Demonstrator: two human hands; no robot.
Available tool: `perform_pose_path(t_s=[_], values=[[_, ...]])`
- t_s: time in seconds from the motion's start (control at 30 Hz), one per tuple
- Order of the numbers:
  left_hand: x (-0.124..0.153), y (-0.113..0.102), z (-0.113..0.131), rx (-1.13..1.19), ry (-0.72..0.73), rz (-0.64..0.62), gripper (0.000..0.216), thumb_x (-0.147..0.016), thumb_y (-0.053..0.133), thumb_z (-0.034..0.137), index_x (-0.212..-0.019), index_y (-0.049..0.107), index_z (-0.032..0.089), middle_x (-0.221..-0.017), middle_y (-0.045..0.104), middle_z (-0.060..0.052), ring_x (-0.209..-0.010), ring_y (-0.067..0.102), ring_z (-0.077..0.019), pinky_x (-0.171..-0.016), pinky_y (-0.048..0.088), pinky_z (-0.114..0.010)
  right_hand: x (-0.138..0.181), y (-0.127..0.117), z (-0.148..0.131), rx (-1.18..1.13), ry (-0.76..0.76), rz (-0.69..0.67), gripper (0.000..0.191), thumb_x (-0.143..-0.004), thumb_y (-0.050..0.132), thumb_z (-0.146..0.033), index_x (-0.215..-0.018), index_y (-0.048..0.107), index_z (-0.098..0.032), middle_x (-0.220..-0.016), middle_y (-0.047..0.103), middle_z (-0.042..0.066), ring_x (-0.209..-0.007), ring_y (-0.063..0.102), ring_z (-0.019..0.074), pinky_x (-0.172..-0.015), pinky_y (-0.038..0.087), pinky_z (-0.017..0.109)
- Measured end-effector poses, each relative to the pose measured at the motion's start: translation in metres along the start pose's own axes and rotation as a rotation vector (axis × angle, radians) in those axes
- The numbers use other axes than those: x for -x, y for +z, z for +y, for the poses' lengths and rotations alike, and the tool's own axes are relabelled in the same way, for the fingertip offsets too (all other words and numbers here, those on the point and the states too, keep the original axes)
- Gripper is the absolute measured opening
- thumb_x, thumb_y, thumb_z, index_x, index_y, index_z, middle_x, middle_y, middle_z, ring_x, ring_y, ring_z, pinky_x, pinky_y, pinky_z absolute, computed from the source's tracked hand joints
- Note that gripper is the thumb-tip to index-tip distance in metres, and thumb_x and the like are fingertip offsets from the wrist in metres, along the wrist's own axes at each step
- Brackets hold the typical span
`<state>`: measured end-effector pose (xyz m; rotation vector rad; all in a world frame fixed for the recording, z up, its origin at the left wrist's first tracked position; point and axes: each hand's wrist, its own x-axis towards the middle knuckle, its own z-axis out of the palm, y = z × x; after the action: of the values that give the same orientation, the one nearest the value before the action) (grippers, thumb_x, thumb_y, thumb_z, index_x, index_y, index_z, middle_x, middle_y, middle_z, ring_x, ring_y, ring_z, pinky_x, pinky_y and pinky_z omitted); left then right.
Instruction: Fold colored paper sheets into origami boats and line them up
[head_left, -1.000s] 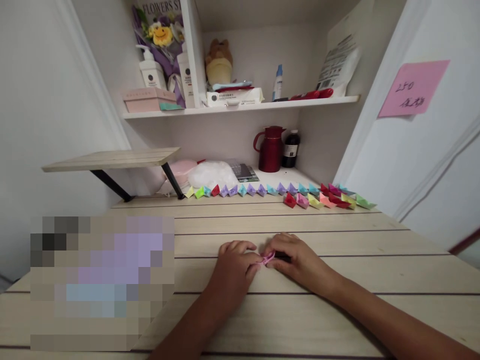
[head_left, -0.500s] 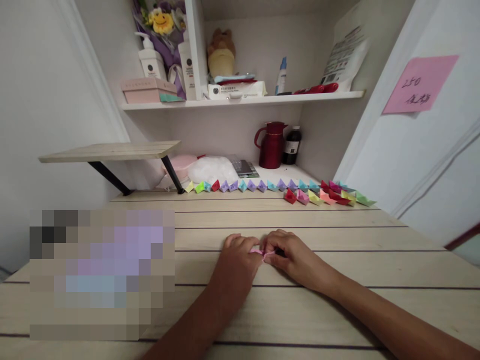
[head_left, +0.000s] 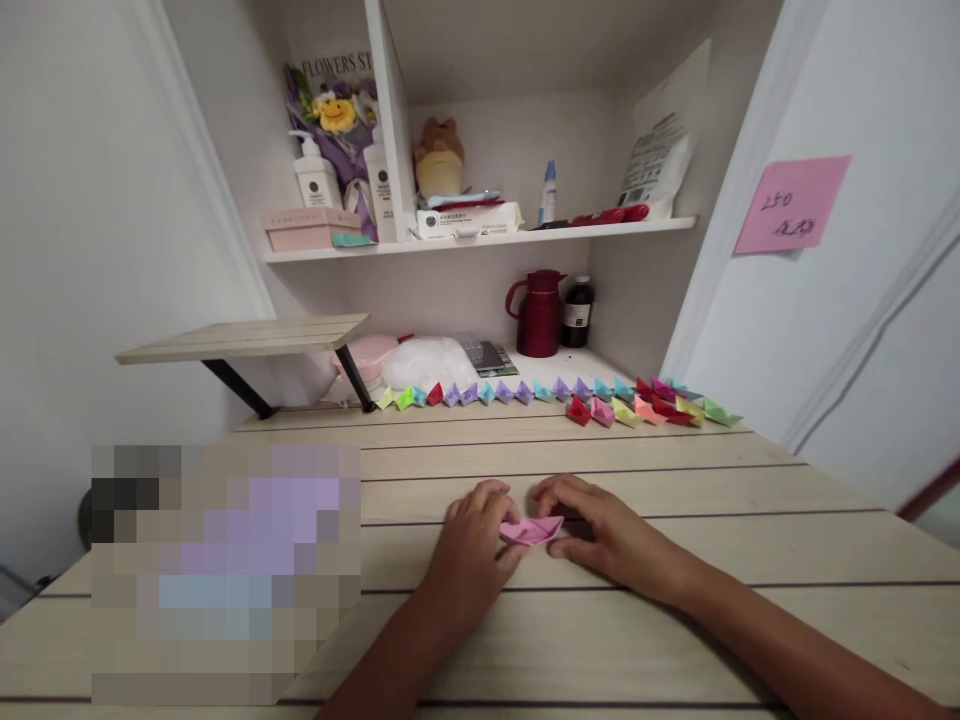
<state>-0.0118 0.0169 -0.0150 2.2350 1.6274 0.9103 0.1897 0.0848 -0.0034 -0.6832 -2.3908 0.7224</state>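
A pink folded paper boat [head_left: 534, 531] lies in front of me at the middle of the wooden table, its hollow facing up. Its left end is between the thumb and fingers of my left hand [head_left: 471, 535]. My right hand [head_left: 611, 530] curves around the right end, thumb and fingers apart, with the thumb tip close to the boat's point. Several finished paper boats in many colours [head_left: 504, 392] stand in a long row along the table's back edge. A shorter second row [head_left: 626, 412] sits in front of its right part.
A small raised wooden shelf [head_left: 247, 337] on black legs stands at the back left. Blurred squares cover the table's left side. Behind the rows are a red jug [head_left: 539, 313], a dark bottle [head_left: 577, 312] and a white plastic bag [head_left: 427, 364]. A pink note [head_left: 793, 205] hangs on the right wall.
The right hand has let go of the pink paper and drawn slightly apart. The paper, earlier mostly hidden and pinched between both hands, now shows as an opened boat. The camera view has tilted up.
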Motion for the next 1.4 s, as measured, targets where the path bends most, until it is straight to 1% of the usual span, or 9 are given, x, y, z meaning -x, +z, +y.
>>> perform_pose_path(t_s=[0.13,0.27,0.47,0.6,0.77,1.03,1.2,1.3,1.4], values=[[0.000,-0.001,0.000,0.007,0.012,-0.014,0.028,-0.076,0.064,0.010,-0.098,0.054,0.023,-0.118,0.059,-0.005,-0.113,0.052,-0.0223,-0.094,0.039,-0.039,0.004,-0.007,0.001,0.002,-0.007,-0.022,0.025,-0.079,0.069,-0.026,-0.100,0.057,-0.024,-0.109,0.063,0.006,-0.102,0.058,0.0226,-0.089,0.046,0.035],[-0.001,-0.002,0.001,0.002,0.019,-0.042,0.027,-0.075,0.063,0.010,-0.097,0.054,0.024,-0.117,0.059,-0.004,-0.111,0.052,-0.0225,-0.094,0.038,-0.039,0.004,-0.006,-0.001,-0.008,-0.030,-0.003,0.018,-0.086,0.062,-0.036,-0.098,0.060,-0.023,-0.110,0.063,0.007,-0.104,0.058,0.0224,-0.091,0.047,0.035],[-0.002,-0.001,0.002,-0.004,0.046,-0.054,0.029,-0.075,0.062,0.009,-0.098,0.053,0.024,-0.116,0.059,-0.003,-0.110,0.052,-0.0214,-0.095,0.038,-0.037,0.001,0.004,-0.002,-0.005,0.023,0.035,0.013,-0.088,0.059,-0.030,-0.097,0.066,-0.025,-0.118,0.058,0.009,-0.110,0.056,0.0232,-0.095,0.046,0.037],[-0.002,0.000,0.002,-0.008,0.077,-0.069,0.025,-0.075,0.059,0.008,-0.094,0.055,0.024,-0.118,0.058,-0.004,-0.115,0.051,-0.0221,-0.096,0.038,-0.037,-0.004,0.008,-0.002,-0.004,0.044,0.036,0.011,-0.087,0.057,-0.022,-0.081,0.067,-0.022,-0.110,0.063,0.008,-0.108,0.058,0.0232,-0.091,0.048,0.036],[0.000,0.001,0.001,0.000,0.105,-0.044,0.022,-0.077,0.059,0.009,-0.092,0.054,0.024,-0.118,0.058,-0.003,-0.116,0.051,-0.0214,-0.096,0.038,-0.037,-0.009,0.011,-0.004,-0.036,0.058,0.042,0.014,-0.085,0.058,-0.020,-0.074,0.066,-0.022,-0.104,0.066,0.007,-0.109,0.058,0.0232,-0.090,0.049,0.034],[-0.001,0.003,0.004,-0.073,-0.048,-0.034,0.028,-0.073,0.063,0.011,-0.096,0.049,0.022,-0.103,0.061,-0.004,-0.099,0.054,-0.0233,-0.088,0.040,-0.038,-0.012,0.012,-0.006,0.063,0.070,0.074,0.017,-0.086,0.054,-0.017,-0.071,0.062,-0.022,-0.089,0.070,0.004,-0.084,0.064,0.0189,-0.077,0.049,0.031],[-0.001,0.005,0.003,-0.095,-0.027,-0.043,0.023,-0.076,0.062,0.014,-0.095,0.051,0.023,-0.102,0.061,-0.003,-0.097,0.053,-0.0231,-0.085,0.039,-0.038,-0.011,0.016,-0.006,0.186,0.044,0.119,0.014,-0.082,0.057,-0.014,-0.071,0.061,-0.022,-0.084,0.071,0.002,-0.081,0.064,0.0190,-0.079,0.047,0.033],[0.000,0.005,0.002,-0.091,-0.010,-0.060,0.023,-0.076,0.061,0.012,-0.093,0.052,0.023,-0.102,0.061,-0.002,-0.096,0.053,-0.0224,-0.086,0.038,-0.037,-0.012,0.019,-0.004,0.189,0.083,0.132,0.015,-0.081,0.057,-0.012,-0.069,0.059,-0.022,-0.075,0.069,0.000,-0.073,0.062,0.0178,-0.073,0.046,0.031],[-0.001,0.003,0.002,-0.074,-0.006,-0.068,0.023,-0.075,0.060,0.010,-0.093,0.053,0.022,-0.102,0.062,-0.002,-0.096,0.052,-0.0221,-0.088,0.037,-0.037,-0.013,0.018,-0.004,0.158,0.100,0.123,0.014,-0.084,0.057,-0.016,-0.071,0.061,-0.022,-0.075,0.069,0.001,-0.075,0.062,0.0181,-0.073,0.046,0.030]])
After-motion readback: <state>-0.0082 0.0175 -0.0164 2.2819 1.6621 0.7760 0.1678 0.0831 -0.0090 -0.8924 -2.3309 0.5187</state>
